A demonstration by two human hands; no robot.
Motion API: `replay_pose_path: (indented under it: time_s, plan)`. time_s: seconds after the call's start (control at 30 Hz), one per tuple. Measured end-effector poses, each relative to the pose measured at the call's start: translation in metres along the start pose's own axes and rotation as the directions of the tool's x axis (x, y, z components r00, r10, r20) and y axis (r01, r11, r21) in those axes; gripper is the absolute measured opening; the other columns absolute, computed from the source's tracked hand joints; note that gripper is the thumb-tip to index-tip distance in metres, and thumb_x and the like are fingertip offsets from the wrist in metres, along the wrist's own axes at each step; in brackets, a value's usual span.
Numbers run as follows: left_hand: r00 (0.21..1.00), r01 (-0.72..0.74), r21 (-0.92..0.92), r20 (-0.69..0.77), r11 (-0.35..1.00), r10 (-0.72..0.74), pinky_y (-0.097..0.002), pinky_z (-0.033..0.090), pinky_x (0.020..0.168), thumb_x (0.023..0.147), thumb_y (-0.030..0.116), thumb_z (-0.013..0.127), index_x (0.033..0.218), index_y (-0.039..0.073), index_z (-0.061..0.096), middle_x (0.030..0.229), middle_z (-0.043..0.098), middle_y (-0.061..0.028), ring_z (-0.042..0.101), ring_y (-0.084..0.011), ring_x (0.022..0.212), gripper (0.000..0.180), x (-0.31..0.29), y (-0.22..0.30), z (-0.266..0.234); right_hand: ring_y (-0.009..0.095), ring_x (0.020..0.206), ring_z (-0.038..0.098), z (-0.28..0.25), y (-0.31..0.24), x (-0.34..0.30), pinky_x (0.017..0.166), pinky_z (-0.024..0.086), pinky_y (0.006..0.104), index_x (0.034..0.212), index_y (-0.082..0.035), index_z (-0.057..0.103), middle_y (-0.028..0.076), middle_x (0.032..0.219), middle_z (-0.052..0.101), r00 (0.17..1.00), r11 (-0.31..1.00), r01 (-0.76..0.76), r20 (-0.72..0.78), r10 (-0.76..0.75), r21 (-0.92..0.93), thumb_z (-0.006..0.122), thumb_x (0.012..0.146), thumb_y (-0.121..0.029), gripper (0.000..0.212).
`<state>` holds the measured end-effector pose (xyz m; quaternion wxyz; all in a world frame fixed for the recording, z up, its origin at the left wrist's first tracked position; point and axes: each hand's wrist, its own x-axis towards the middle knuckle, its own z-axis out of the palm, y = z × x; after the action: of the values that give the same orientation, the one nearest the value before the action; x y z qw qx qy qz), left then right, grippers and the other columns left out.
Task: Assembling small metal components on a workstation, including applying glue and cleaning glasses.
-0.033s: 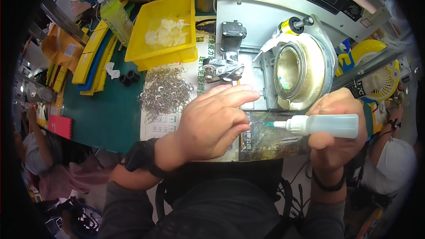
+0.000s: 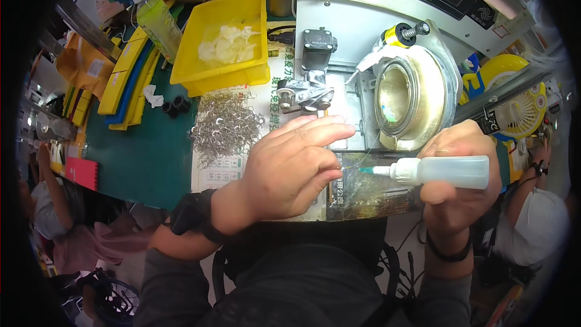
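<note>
My left hand [image 2: 290, 169] is closed in a pinch at the thumb and forefinger, its other fingers stretched toward the machine. From the pinch a thin line [image 2: 367, 158] curves up toward the round metal ring; anything else between the fingertips is too small to make out. My right hand [image 2: 463, 200] wraps round a translucent squeeze bottle [image 2: 454, 172] lying level, its green needle tip [image 2: 367, 170] close to the left fingertips. Left of my left hand lies a heap of small metal hooks [image 2: 227, 126] on printed paper.
Beyond my hands stand a white machine [image 2: 357, 15], a small clamp-like fixture [image 2: 308, 94] and a round metal ring [image 2: 393, 97]. A yellow bin [image 2: 184, 75] holds pale scraps. Further left are a drink bottle [image 2: 158, 27] and yellow and blue strips [image 2: 124, 85]. A yellow fan [image 2: 523, 100] stands right.
</note>
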<state>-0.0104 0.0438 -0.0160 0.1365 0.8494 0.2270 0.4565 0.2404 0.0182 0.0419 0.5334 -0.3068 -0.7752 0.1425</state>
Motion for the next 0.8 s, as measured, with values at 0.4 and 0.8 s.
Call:
replay_pose_path:
  time_s: [0.4,0.8]
  plan:
    - [1.000,-0.017,-0.021,-0.019,1.000,0.017,-0.0499,0.050,0.098,0.082,0.007,0.074,0.096,0.006,0.061,0.122,0.068,-0.0219,0.067,-0.0401,0.112,0.019,-0.001,0.000,0.002,0.015,0.071,0.055,0.002,0.003,0.000,0.061,0.048,0.0264,0.099,-0.001,0.054,0.010,0.089,0.056,0.999,0.999,0.038,0.021,-0.038,0.008,0.084,0.081,-0.051,0.061]
    - [0.999,0.016,0.021,0.046,1.000,-0.017,-0.0493,0.051,0.097,0.079,0.006,0.075,0.094,0.006,0.062,0.122,0.067,-0.0208,0.065,-0.0400,0.114,0.019,0.005,0.004,-0.002,0.020,0.092,0.061,-0.182,0.035,-0.047,0.077,0.053,0.0340,0.115,0.003,0.058,0.010,0.106,0.059,0.789,0.970,-0.184,-0.564,0.242,0.159,0.074,0.094,-0.028,0.041]
